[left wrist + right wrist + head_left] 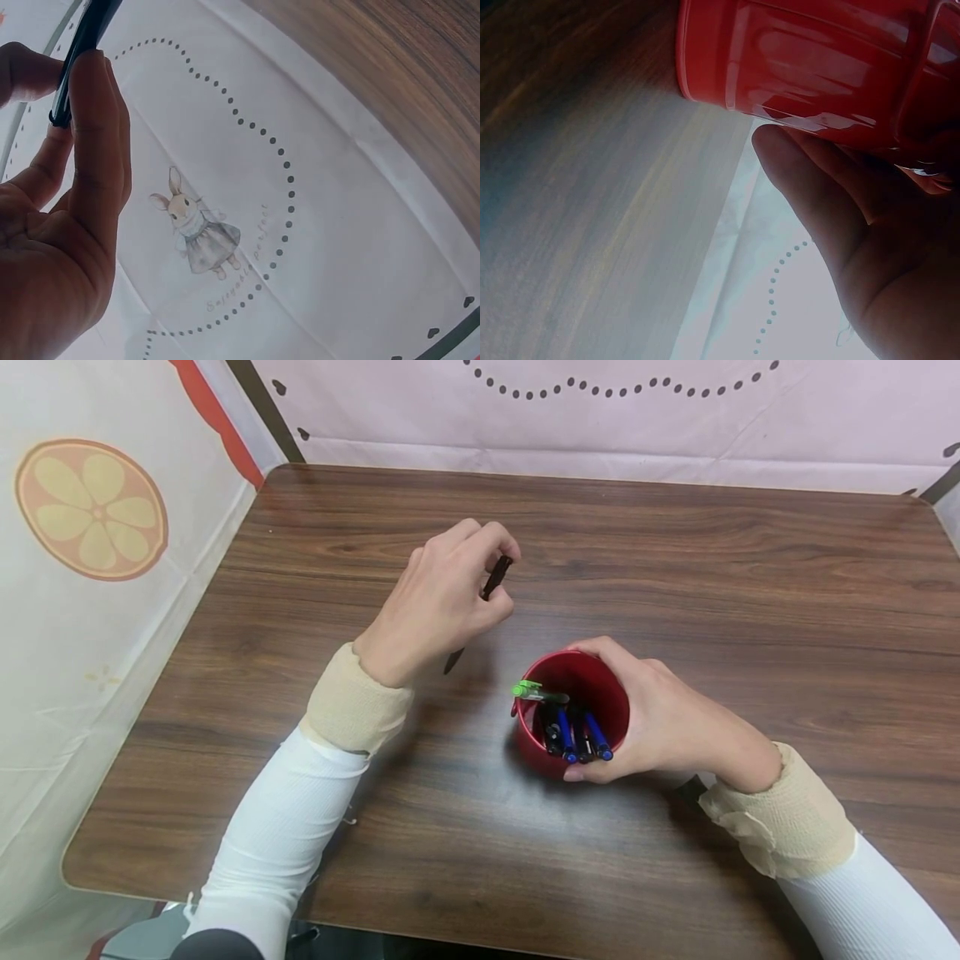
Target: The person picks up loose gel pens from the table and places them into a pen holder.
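Observation:
My left hand (446, 585) is raised over the table's left-middle part and pinches a dark pen (497, 575) between thumb and fingers. The pen slants, its lower end showing below the palm. In the left wrist view the same pen (84, 52) lies against the fingers. My right hand (660, 718) grips a red cup (538, 758) from its right side, thumb near the rim. Inside the cup lean several blue pens (567, 735) and black pens. A pen with a bright green clip (529, 690) leans across the cup's left rim. The right wrist view shows the cup's glossy wall (810, 67) beside the fingers.
The brown wood-grain table (750, 610) has rounded corners, and its front edge runs along the bottom. White printed curtains (600, 431) hang behind it and along the left side. Part of a grey seat (142, 937) shows below the front left corner.

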Available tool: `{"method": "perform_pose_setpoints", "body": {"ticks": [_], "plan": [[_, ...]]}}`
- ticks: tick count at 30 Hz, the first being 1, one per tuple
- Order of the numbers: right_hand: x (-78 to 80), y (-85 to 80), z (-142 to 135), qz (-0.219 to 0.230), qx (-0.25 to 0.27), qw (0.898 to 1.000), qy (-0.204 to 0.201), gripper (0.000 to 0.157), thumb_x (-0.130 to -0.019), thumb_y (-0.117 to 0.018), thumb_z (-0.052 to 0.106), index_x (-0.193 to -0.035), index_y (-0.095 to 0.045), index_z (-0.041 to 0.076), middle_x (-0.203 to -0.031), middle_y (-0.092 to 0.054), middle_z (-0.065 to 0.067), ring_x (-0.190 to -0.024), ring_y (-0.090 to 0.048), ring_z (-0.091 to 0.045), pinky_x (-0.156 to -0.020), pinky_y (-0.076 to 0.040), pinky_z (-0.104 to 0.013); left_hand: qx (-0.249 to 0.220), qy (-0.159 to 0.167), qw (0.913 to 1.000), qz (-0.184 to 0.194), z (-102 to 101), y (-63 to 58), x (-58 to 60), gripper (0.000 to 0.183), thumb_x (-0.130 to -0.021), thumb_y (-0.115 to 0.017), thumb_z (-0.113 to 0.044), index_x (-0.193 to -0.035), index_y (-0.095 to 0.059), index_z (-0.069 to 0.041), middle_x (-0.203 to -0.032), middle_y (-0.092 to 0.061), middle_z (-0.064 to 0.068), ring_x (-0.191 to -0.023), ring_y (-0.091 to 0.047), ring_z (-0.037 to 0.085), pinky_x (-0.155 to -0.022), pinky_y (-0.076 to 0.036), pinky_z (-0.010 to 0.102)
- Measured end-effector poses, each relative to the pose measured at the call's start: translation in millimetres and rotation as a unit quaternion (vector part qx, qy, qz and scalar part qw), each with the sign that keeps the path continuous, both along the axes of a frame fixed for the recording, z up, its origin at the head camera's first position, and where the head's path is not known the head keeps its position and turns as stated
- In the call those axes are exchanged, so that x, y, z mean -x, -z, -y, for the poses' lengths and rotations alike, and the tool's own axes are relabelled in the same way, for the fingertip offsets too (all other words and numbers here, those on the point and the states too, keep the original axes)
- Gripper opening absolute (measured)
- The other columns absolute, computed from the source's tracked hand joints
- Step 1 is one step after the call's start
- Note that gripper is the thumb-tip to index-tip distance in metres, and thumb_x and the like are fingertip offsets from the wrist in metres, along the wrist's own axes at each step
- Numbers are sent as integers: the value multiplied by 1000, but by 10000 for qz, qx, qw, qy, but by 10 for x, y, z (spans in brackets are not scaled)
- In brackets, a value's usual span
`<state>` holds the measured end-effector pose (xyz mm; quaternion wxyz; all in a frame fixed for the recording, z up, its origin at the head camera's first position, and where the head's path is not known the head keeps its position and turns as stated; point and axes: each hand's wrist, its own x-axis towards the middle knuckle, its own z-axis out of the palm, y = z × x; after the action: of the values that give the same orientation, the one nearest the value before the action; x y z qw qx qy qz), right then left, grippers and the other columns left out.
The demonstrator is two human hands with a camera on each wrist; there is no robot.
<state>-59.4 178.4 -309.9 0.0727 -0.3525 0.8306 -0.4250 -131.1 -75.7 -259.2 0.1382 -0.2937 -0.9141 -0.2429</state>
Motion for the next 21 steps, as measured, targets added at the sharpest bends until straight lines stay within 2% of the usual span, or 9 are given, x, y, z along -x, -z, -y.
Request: {"method": "perform_pose_setpoints", "body": {"ticks": [9, 21], "plan": [[6, 5, -2, 3, 9, 10000, -15, 101, -56, -99, 42, -137, -45, 17, -124, -65, 6, -110, -63, -12, -91, -53, -35, -241, 115, 9996, 82, -21, -35, -36, 32, -76, -58, -1, -107, -65, -8, -89, -58, 5, -78, -57, 16, -68, -45, 35], [6, 3, -2, -1, 15, 10000, -55, 101, -56, -99, 40, -137, -45, 16, -125, -64, 6, -111, -63, -13, -91, -53, -36, -523, 168, 9983, 199, -45, -88, -83, 31, -77, -59, -1, -107, -64, -7, -92, -56, 3, -71, -62, 9, -67, -47, 31]]}}
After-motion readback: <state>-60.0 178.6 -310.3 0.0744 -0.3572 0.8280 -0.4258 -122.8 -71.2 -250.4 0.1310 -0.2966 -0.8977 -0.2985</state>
